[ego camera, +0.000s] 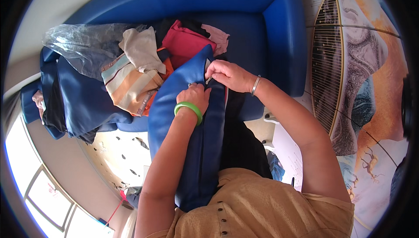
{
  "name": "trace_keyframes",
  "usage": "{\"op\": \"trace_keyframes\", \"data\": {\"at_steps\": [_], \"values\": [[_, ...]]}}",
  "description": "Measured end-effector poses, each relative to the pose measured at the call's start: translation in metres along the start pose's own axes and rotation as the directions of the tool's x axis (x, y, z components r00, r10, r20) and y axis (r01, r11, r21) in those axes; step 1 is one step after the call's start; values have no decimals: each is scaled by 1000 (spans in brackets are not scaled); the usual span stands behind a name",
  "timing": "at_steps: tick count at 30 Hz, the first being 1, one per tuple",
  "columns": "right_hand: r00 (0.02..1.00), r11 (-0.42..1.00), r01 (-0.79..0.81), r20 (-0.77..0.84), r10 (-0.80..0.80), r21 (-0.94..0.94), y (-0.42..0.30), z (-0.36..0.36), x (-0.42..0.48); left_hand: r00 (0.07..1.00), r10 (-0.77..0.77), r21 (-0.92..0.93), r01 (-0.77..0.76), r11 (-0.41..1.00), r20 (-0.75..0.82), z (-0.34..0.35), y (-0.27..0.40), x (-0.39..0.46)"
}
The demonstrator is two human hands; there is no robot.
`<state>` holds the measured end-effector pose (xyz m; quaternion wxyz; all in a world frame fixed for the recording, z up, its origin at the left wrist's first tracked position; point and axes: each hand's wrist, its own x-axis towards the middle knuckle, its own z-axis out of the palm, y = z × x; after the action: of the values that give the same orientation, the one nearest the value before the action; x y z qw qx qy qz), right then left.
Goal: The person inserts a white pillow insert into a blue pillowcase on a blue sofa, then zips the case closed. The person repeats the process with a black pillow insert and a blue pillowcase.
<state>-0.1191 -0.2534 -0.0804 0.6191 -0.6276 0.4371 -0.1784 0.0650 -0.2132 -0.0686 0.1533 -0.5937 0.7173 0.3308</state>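
Across my lap lies a large blue cushion [173, 97], its long zipped edge turned up towards me. My right hand [229, 74], with a silver bangle at the wrist, pinches the zip pull [209, 80] near the cushion's far end. A bit of pale material shows in the gap beside those fingers. Just left of the zip, my left hand [194, 97] grips the blue cover, its fingertips partly hidden in the folds. A green bangle [189, 108] circles that wrist.
Beyond the cushion, a blue sofa [235, 41] holds a striped cloth [131, 84], a beige cloth [140, 48], a pink-red garment [186, 45] and clear plastic sheeting [88, 48]. Another blue cushion [91, 97] leans at the left. A patterned wall [350, 74] borders the right side.
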Motion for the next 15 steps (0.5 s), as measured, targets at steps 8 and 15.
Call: {"op": "trace_keyframes", "data": {"at_steps": [8,15], "values": [[978,863,52,198,57,-502,7,20,4,990,35,-64,-44,997,-135,24,2,-5],[995,972,67,-51,-80,-227,3,12,-7,992,50,-41,-55,998,-115,14,-2,-2]]}}
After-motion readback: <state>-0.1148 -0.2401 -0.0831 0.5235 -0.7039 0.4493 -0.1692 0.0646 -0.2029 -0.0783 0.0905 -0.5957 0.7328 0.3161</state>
